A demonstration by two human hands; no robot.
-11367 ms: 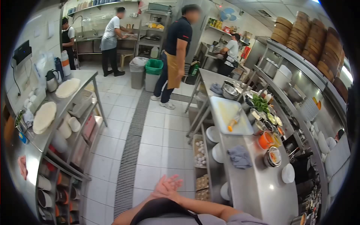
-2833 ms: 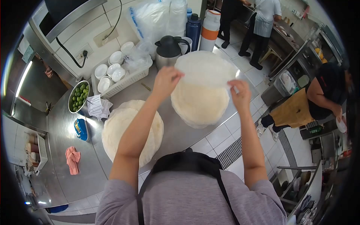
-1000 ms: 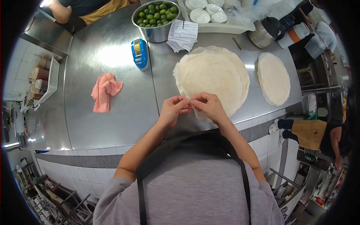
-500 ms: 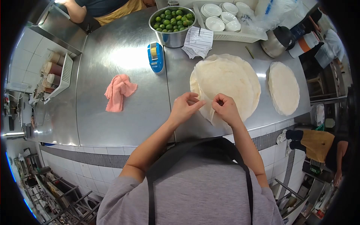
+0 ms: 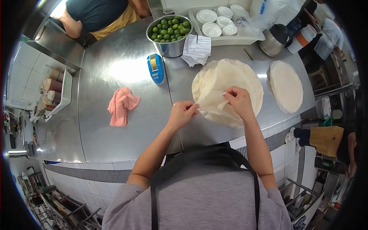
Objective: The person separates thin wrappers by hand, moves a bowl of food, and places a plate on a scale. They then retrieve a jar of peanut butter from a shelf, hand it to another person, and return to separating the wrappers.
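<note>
From my remote seat I can read nothing: the paper slips (image 5: 197, 46) beside the bowl of limes (image 5: 170, 30) carry print too small to make out, and blue lettering on the plastic bag (image 5: 273, 14) stays illegible.

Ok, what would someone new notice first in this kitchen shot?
Probably the big stack of thin round wrappers mid-counter, where the left hand and right hand peel up the top sheet. Next, the bowl of limes at the back and the pink cloth lying to the left.
</note>
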